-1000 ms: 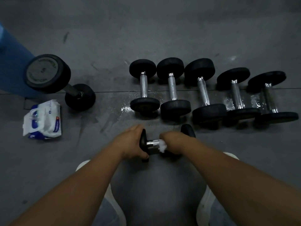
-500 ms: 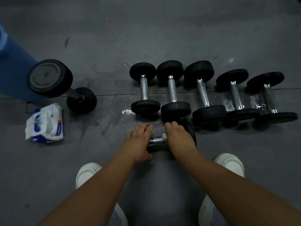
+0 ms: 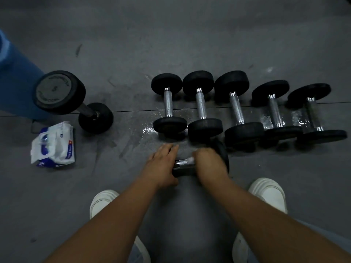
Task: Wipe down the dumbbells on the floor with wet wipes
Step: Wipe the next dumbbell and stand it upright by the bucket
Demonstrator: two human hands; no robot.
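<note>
One dumbbell point(image 3: 181, 162), two hands: left hand point(image 3: 161, 166) flat (fingers straight), right hand point(image 3: 209, 164) clenching a wipe point(image 3: 190, 160).

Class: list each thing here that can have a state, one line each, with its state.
Small dumbbell, on the floor under both hands.
Wipe, pressed on its handle.
Left hand, fingers straight, resting on one head.
Right hand, gripping the wipe round the handle.
Five dumbbells, in a row, untouched.
Big dumbbell, tilted, one head raised.
Wipes pack, lying on the floor.
Floor, wet beside the row.

Bare forearms point(image 3: 114, 215); white shoes point(image 3: 267, 194) — thick-soled, rounded at the toe, ridged across the top.
</note>
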